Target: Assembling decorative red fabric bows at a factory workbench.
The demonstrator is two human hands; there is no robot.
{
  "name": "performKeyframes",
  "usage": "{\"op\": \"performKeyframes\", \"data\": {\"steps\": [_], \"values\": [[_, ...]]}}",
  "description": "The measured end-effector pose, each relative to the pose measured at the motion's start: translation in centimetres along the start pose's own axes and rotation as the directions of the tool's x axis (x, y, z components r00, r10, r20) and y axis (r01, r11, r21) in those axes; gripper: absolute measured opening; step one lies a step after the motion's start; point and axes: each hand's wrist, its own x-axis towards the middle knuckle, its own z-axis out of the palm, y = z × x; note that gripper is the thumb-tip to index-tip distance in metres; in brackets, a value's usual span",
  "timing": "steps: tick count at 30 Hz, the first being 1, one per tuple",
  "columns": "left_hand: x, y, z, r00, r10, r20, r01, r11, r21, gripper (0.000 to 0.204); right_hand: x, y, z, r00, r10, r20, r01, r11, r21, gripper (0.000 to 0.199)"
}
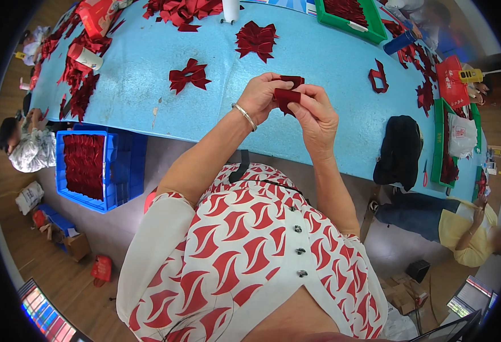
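Between my two hands is a dark red velvet ribbon [287, 98], folded into loops, held up over the near part of the blue table. My left hand [259, 98], with a bangle at the wrist, pinches its left side. On its right side, the thumb and fingers of my right hand [317, 117] are closed. Beyond my hands lies a pile of red bows [256, 41]. A single red bow [189, 76] rests further left, and a bent loop of red ribbon [378, 77] lies to the right.
The blue table [131, 74] bears a heap of ribbons [185, 11], a green tray [350, 20], a blue bottle [399, 42], a white cup [85, 57] and a black bag [399, 151]. A blue crate [108, 171] of red pieces stands at left. People sit on both sides.
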Motion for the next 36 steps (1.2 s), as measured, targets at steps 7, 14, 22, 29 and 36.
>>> {"op": "performKeyframes", "data": {"steps": [7,14,22,29,36], "values": [[-0.7,-0.4,-0.1,1.000,0.004,-0.012,-0.004,1.000,0.011,0.022,-0.4,0.9,-0.2,0.994,-0.098,-0.056,0.086,0.979,-0.185,0.013],[-0.7,-0.5,-0.5,1.000,-0.029,0.003,0.029,0.999,0.032,0.018,-0.5,0.4,0.3,0.989,-0.107,-0.100,0.084,0.974,-0.212,0.010],[-1.0,0.4,-0.3,0.998,0.058,-0.017,-0.059,0.997,-0.056,0.019,-0.4,0.1,-1.7,0.903,-0.218,0.370,0.298,0.939,-0.173,0.004],[-1.0,1.8,0.5,0.997,0.057,-0.044,-0.057,0.998,-0.012,0.017,-0.9,2.1,-2.9,0.975,0.007,-0.222,-0.049,0.982,-0.182,0.012],[-2.4,3.2,3.8,0.990,0.142,-0.002,-0.141,0.986,0.088,0.016,-1.1,3.9,-5.7,0.917,0.392,-0.071,-0.385,0.919,0.088,0.017]]}}
